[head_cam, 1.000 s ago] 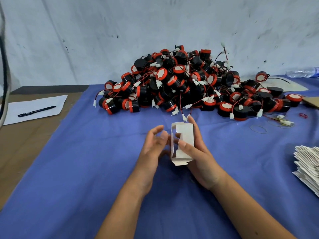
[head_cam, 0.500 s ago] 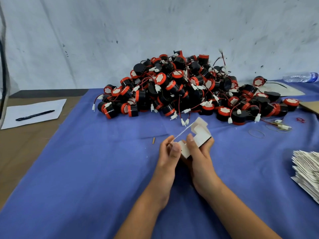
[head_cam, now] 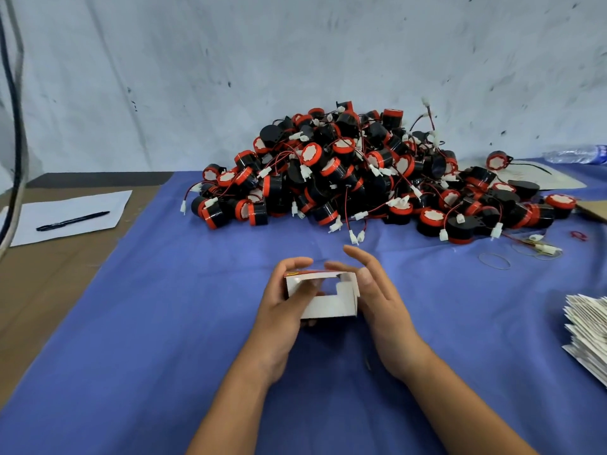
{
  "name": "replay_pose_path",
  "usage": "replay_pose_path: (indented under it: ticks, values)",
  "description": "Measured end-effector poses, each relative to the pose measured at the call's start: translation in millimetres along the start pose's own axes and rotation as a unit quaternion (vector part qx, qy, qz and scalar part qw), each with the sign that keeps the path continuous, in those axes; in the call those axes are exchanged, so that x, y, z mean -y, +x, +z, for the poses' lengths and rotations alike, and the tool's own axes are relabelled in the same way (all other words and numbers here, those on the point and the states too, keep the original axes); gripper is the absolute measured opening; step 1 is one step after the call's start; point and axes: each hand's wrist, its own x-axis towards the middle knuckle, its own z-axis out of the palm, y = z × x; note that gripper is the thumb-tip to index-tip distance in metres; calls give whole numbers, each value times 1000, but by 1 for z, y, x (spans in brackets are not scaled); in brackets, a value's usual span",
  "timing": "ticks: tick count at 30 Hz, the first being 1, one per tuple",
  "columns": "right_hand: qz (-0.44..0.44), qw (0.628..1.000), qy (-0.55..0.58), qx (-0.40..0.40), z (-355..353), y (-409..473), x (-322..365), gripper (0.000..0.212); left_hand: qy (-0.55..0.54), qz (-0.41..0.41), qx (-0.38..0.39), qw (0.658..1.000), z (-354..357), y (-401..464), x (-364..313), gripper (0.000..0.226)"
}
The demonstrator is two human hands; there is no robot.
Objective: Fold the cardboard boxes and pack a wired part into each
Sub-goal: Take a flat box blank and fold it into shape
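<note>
Box [head_cam: 328, 298]: half-folded, white, held above blue cloth [head_cam: 164, 323] on table [head_cam: 49, 290], near front of pile.
Left hand [head_cam: 285, 310]: curled round box's left end, thumb across open face.
Right hand [head_cam: 377, 300]: fingers straight, relaxed, against box's right flap.
Parts [head_cam: 361, 172]: black-and-red pile, wired, behind box.
Flat boxes [head_cam: 588, 330]: stacked at right edge.
Pen [head_cam: 73, 221]: on paper [head_cam: 65, 215], far left.
</note>
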Motion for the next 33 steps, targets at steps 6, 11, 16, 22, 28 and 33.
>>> replay_pose_path:
  ticks: [6, 11, 16, 22, 28, 33]
  values:
    - [-3, 999, -14, 29, -11, 0, 9, 46, -62, -46, 22, 997, 6, -6, -5, 20]
    - [-19, 998, -54, 30, -10, -1, 8, 37, -71, -81, 5, 994, 2, -5, -9, 21]
    - [-61, 991, -110, -34, -3, -2, 5, 22, -43, -26, -24, 998, 11, -6, -8, 33]
    - [-100, 985, -109, -90, 15, -7, 0, 47, -79, 96, -125, 984, 37, -11, 4, 36]
    - [-92, 986, -135, 35, 33, -15, -5, 65, -209, 52, -180, 960, 24, -4, 2, 39]
    - [-46, 998, -30, 43, 32, -12, 5, 43, 165, 334, -177, 911, 12, -2, 4, 45]
